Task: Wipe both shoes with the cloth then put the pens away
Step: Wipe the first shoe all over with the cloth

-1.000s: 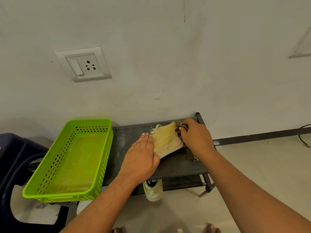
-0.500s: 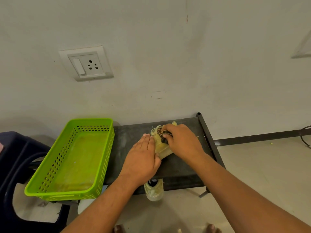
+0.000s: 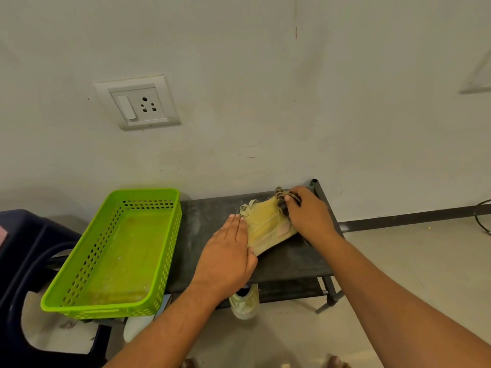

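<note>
A pale wall with 1 switch socket (image 3: 138, 102) stands behind a low dark rack (image 3: 207, 221); on the top shelf of the rack lies 1 yellowish shoe (image 3: 265, 227), on its side; the left hand (image 3: 225, 258) rests flat on the shoe's near end, fingers straight and close together; the right hand (image 3: 308, 216) has its fingers curled around a dark striped cloth (image 3: 281, 200), which touches the shoe's far end; a 2nd pale shoe (image 3: 244, 304) sits under the top shelf; a green basket (image 3: 143, 192) stands at the left, beside a dark blue stool (image 3: 26, 248).
</note>
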